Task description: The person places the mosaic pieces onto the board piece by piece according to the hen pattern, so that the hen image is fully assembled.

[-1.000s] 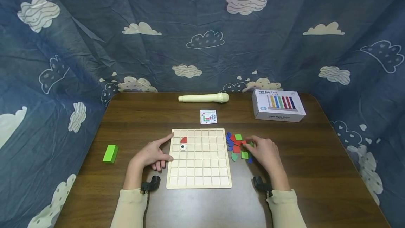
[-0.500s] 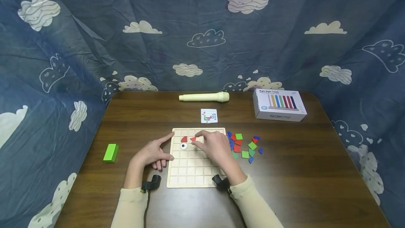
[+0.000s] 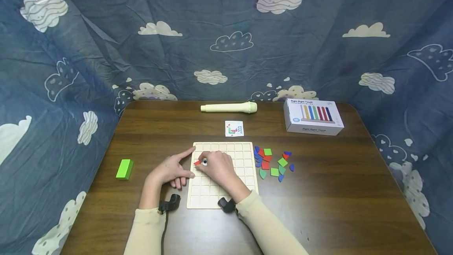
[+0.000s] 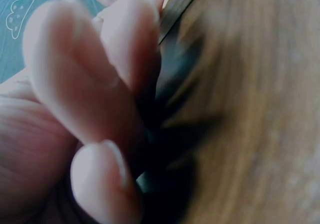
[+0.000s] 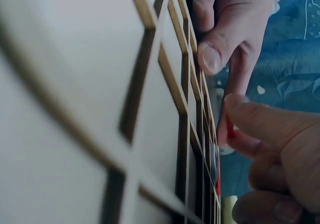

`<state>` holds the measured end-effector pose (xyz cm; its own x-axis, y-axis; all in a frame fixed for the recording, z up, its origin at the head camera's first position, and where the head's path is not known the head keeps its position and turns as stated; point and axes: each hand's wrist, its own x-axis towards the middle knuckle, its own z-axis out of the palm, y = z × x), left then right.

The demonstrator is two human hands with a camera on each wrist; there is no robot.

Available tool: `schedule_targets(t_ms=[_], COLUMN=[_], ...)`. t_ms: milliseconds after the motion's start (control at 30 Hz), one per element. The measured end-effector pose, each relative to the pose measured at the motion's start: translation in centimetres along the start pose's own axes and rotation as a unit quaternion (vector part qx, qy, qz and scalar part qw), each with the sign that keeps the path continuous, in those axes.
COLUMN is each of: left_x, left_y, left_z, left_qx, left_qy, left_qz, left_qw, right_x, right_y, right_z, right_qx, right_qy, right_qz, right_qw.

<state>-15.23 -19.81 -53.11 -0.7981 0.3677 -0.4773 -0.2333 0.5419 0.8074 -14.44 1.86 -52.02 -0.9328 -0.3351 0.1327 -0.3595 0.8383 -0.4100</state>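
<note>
My right hand [image 3: 220, 166] pinches a small red triangular tile [image 3: 197, 163] between thumb and index finger, over the left columns of the wooden grid board [image 3: 223, 196]. Right beside those fingertips lies the white eye tile [image 3: 205, 161] with its black dot. The red quarter-round tile is hidden behind the hand in the head view. My left hand [image 3: 173, 170] rests at the board's left edge, index finger and thumb spread and touching the rim, the other fingers bent under. In the right wrist view, the red tile [image 5: 230, 129] shows edge-on between the fingertips.
Several red, green and blue tiles [image 3: 265, 165] lie right of the board. Behind it sits a pattern card [image 3: 234, 128], then a cream toy microphone [image 3: 228, 107]. A white box [image 3: 313, 117] stands at the back right, a green block [image 3: 124, 169] at the left.
My right hand has taken a red triangular tile from the loose pile and carried it left across the board to beside the eye tile. My left hand stays at the edge.
</note>
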Motion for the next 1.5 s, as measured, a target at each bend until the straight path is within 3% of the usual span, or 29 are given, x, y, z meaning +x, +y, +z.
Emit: schedule_targets(t_ms=[233,667,1500], left_x=[0.0,0.0,-0.1], left_y=[0.1,0.2,0.2], left_z=[0.1,0.1,0.1], left_qx=[0.009,0.01,0.01], left_qy=[0.001,0.003,0.004], left_qz=[-0.006,0.0,-0.004], left_qw=[0.9999,0.9999,0.9999], right_x=[0.2,0.3,0.3], right_y=[0.5,1.0,1.0], right_z=[0.7,1.5,1.5], right_qx=[0.003,0.009,0.014], right_qy=[-0.019,0.009,0.011], right_qz=[0.011,0.007,0.004], right_qw=[1.0,1.0,1.0])
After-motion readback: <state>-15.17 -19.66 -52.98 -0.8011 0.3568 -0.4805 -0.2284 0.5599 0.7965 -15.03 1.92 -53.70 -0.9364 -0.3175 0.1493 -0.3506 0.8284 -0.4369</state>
